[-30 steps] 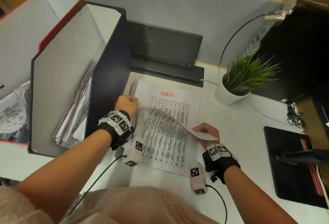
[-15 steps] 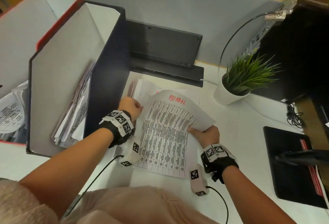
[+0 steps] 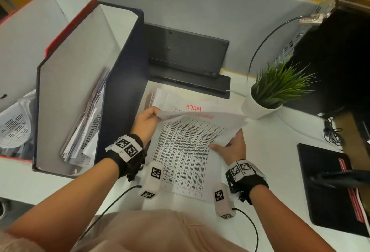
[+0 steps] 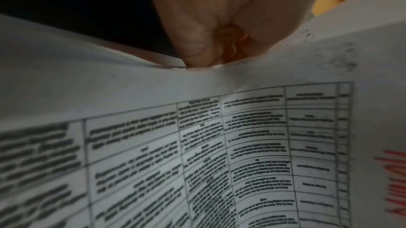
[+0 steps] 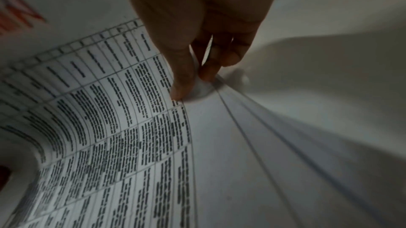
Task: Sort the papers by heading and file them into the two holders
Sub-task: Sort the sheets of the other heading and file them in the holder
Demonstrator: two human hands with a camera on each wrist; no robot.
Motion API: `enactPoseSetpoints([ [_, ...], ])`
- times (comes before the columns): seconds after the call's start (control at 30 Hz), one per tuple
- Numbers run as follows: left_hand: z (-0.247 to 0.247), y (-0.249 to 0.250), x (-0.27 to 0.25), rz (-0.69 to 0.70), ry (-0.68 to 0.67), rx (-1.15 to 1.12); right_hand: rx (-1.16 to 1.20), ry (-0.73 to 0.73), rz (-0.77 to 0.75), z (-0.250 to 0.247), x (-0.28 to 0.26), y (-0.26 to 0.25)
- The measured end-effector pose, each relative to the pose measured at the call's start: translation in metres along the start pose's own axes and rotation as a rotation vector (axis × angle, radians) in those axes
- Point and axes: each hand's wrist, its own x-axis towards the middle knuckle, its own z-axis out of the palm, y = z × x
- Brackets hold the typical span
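Note:
A printed sheet (image 3: pixel 188 141) with a table and a red heading is lifted off the paper stack (image 3: pixel 166 99) on the white desk. My left hand (image 3: pixel 147 120) pinches its upper left edge; in the left wrist view the left hand (image 4: pixel 211 40) curls at the sheet (image 4: pixel 219 145) edge. My right hand (image 3: pixel 233 147) pinches the right edge; the right wrist view shows the right hand (image 5: pixel 197 68) with thumb on the sheet (image 5: pixel 110 110) and fingers under it. The stack's top page reads ADMIN (image 3: pixel 193 108). A dark blue holder (image 3: pixel 120 99) with papers stands left, a red holder (image 3: pixel 66 23) beyond it.
A black stand (image 3: pixel 186 57) sits behind the stack against the grey partition. A potted plant (image 3: pixel 274 91) stands at the right, a black notebook (image 3: pixel 328 187) further right. The desk's front edge is under my arms.
The top sheet has been raised off the stack and lies flatter between both hands; the ADMIN page beneath now shows. My left hand moved up to its upper left edge.

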Motion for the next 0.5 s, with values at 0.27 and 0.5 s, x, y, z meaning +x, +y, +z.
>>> enactPoseSetpoints([
  [0.27,0.002,0.016,0.017,-0.221,0.049,-0.022,0.084,-0.026,0.075,-0.007,-0.002,0.008],
  [0.5,-0.002,0.015,0.031,-0.345,-0.04,0.41,0.262,-0.011,0.286,-0.005,-0.002,0.003],
])
